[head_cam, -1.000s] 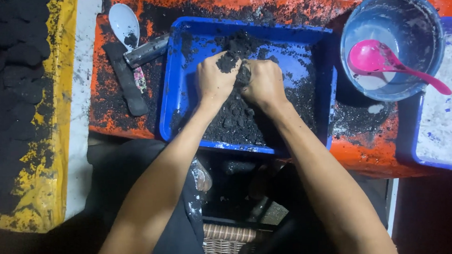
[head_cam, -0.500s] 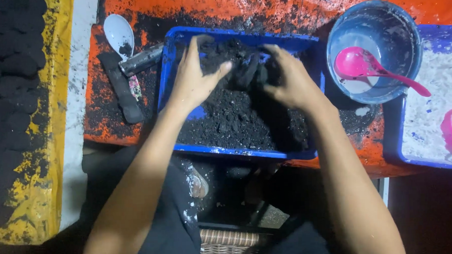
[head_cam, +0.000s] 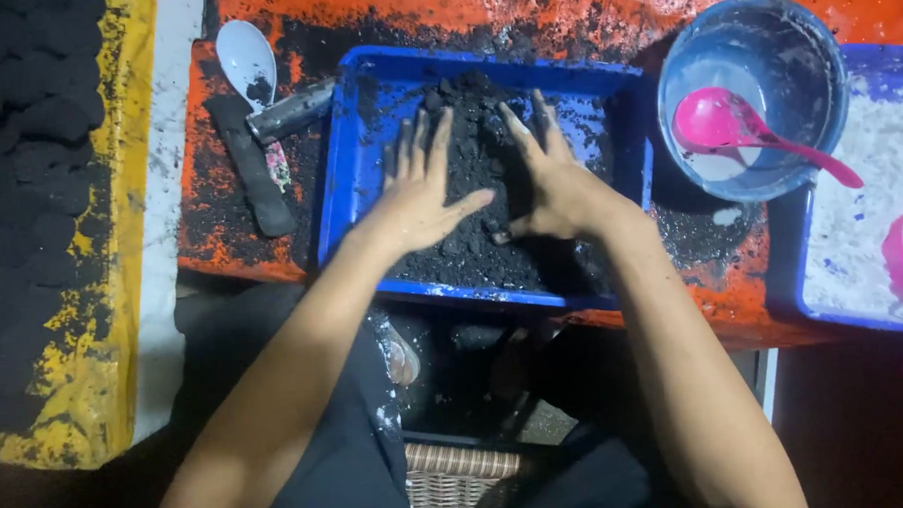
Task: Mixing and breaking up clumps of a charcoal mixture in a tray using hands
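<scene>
The black crumbly mix point(head_cam: 475, 198) lay heaped in the blue tray point(head_cam: 354, 172) at upper centre of the frame, its long axis running from the tray's far edge toward the near edge. The left hand point(head_cam: 421, 190) and right hand point(head_cam: 554, 180) rested flat on the heap, palms down, fingers spread and pointing up-frame, gripping nothing. A grey bowl point(head_cam: 764, 43) holding a pink spoon point(head_cam: 747, 128) stood at upper right

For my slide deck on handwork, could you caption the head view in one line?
Both hands, left and right, spread flat on black crumbly mix in a blue tray.
</scene>
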